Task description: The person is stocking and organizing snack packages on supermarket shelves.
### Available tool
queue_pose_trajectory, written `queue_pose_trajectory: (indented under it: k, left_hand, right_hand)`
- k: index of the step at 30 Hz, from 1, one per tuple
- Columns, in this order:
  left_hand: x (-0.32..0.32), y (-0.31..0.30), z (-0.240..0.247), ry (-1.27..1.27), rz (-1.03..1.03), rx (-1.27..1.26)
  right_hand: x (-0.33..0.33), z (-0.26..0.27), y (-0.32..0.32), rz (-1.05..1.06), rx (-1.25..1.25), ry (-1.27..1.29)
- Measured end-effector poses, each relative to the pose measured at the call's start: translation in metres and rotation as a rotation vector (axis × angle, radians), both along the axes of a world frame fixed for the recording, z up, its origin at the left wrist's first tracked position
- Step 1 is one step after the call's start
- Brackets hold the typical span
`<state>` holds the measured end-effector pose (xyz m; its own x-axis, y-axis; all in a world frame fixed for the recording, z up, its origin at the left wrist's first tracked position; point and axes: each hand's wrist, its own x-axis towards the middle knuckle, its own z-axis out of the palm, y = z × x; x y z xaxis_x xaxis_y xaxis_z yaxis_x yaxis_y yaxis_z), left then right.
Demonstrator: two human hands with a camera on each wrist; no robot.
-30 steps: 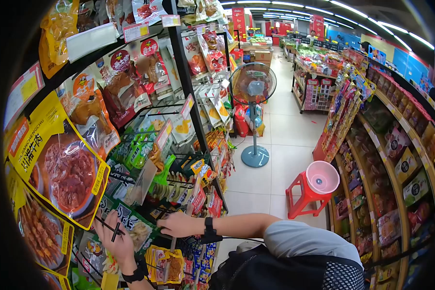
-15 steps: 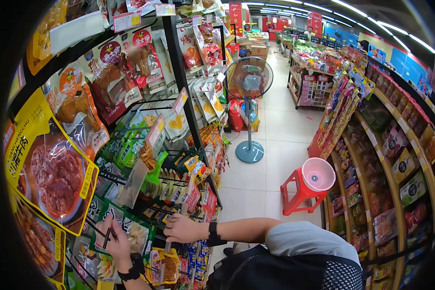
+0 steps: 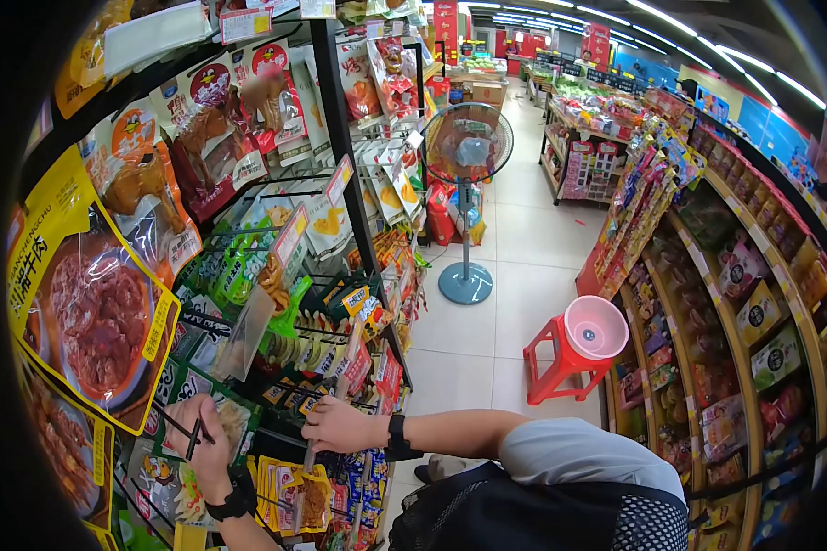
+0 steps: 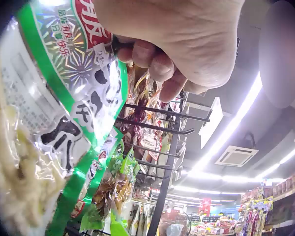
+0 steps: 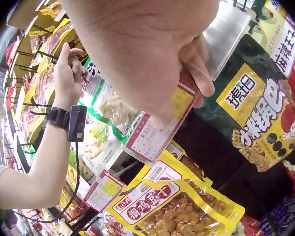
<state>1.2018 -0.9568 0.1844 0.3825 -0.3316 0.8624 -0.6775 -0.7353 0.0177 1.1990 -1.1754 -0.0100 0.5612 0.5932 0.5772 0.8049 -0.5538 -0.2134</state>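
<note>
Low on the snack rack, my left hand (image 3: 204,441) is beside a black hook, its fingers curled at the top of a green-edged bag of pale chicken feet (image 3: 225,418). The left wrist view has this bag (image 4: 49,132) close up and tilted, with the curled fingers (image 4: 150,59) at its upper edge. My right hand (image 3: 342,426) grips a red-bordered price tag (image 5: 155,135); its fingers (image 5: 199,73) bend behind the tag. Just beneath are yellow snack bags (image 5: 182,206), and a dark green rice-cracker bag (image 5: 260,108) hangs to the right.
Large yellow-edged meat bags (image 3: 92,294) hang at the left, with black hooks sticking out below. A standing fan (image 3: 469,156) is in the aisle. Further right, a pink basin (image 3: 597,326) sits on a red stool (image 3: 560,363), near shelves of packaged food (image 3: 735,275).
My left fingers, straighter a second ago, are now curled at the bag top. The right hand has lowered from reaching over the rack and now grips the tag. The head view has shifted slightly.
</note>
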Motion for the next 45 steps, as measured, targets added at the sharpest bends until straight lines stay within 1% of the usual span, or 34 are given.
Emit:
queue_pose_trajectory:
  k: [2,10,20,22,25,28,31,44,45]
  left_hand:
    - [0.000,0.000,0.001,-0.008,-0.002,-0.001]
    - [0.001,0.003,-0.002,-0.037,0.007,0.011]
    - [0.004,0.006,-0.003,-0.014,0.021,0.049]
    - [0.003,0.007,-0.002,-0.023,0.033,0.065]
    - [0.008,0.005,-0.004,-0.065,-0.006,0.043]
    - [0.008,0.003,-0.004,-0.041,-0.026,0.013]
    - [0.006,0.007,-0.002,-0.021,-0.016,0.084]
    - [0.012,0.006,-0.007,-0.062,0.003,0.066]
    - [0.011,0.006,-0.006,-0.065,-0.001,0.067]
  right_hand:
    - [0.000,-0.001,0.001,0.004,0.018,-0.023]
    - [0.000,-0.001,0.002,-0.009,-0.037,0.031]
    - [-0.001,0.001,0.002,-0.013,-0.082,0.065]
    - [-0.001,0.001,0.002,-0.007,-0.070,0.054]
    - [-0.002,0.005,0.000,-0.004,-0.072,0.054]
    - [-0.001,0.004,-0.001,-0.001,-0.048,0.032]
    - [0.000,0.001,-0.001,0.001,-0.027,0.012]
    - [0.003,-0.003,0.000,0.029,0.000,0.016]
    - [0.002,-0.004,0.000,0.018,-0.029,0.039]
